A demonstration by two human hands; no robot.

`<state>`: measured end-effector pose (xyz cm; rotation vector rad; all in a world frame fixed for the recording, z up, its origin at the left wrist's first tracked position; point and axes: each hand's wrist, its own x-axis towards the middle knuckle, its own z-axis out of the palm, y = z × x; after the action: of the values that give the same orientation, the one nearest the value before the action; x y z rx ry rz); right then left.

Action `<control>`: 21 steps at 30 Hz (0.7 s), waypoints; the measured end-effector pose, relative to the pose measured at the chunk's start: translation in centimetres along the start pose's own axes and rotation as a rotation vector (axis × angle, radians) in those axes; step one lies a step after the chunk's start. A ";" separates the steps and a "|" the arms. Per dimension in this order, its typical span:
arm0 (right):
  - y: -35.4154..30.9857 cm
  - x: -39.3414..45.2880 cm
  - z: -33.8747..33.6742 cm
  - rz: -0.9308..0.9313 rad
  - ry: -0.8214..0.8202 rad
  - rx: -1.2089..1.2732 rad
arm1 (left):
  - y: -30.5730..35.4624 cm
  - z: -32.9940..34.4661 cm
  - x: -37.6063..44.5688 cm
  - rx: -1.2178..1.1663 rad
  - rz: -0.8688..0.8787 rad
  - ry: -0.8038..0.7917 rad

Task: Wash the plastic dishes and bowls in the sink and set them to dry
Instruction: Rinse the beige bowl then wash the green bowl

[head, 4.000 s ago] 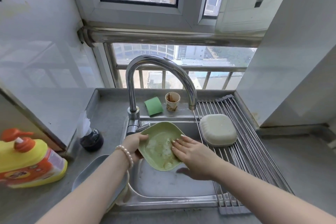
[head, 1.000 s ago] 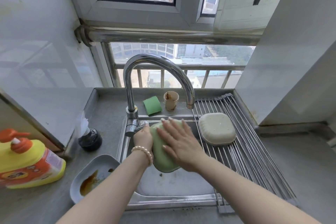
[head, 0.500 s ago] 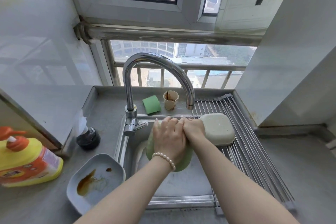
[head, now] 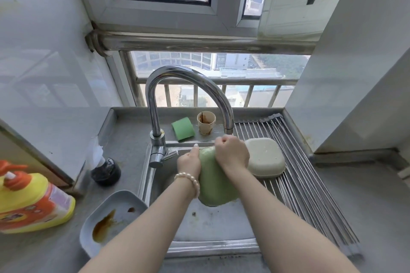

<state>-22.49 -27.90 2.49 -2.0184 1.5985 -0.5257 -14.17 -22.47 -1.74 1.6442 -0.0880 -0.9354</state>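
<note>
I hold a green plastic dish (head: 216, 186) upright over the steel sink (head: 213, 226), its back facing me. My left hand (head: 189, 162) grips its left edge and my right hand (head: 231, 154) grips its top right edge, just under the tap's spout (head: 228, 131). A cream plastic dish (head: 266, 157) lies upside down on the roll-up drying rack (head: 310, 195) right of the sink. A grey-blue dish (head: 111, 215) with brown sauce stains sits on the counter left of the sink.
A green sponge (head: 183, 128) and a stained paper cup (head: 206, 122) stand behind the sink. A yellow detergent bottle (head: 31, 201) stands at far left, with a small dark jar (head: 106, 172) by the wall. The wall and window close in behind.
The green dish has been turned from face-up to upright with its back toward me. My left hand slid to its left edge and my right hand moved to its top.
</note>
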 end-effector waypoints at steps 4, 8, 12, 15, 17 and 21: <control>-0.4 -3.9 4.6 -0.418 -0.082 -0.113 | -0.1 -0.8 0.3 -0.200 -0.166 0.124; 5.0 -5.6 5.8 -0.884 -0.059 -0.219 | -1.5 -3.0 2.4 -0.431 -0.355 0.098; 7.6 -4.7 4.5 -0.647 -0.022 -0.050 | -2.4 -2.6 2.9 -0.515 -0.419 0.096; 5.4 -3.0 3.0 -0.103 -0.101 0.252 | -2.8 -1.8 1.9 -0.543 -0.462 0.066; 4.3 -1.5 2.3 0.263 -0.125 0.484 | -2.9 -1.5 1.8 -0.534 -0.449 0.038; 4.9 -0.2 2.6 0.747 -0.103 0.968 | -2.1 -1.5 1.2 -0.297 -0.279 0.173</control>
<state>-24.80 -28.14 -2.50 -0.6726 1.4620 -0.6848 -13.32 -21.29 -4.18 1.4731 0.3901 -0.9579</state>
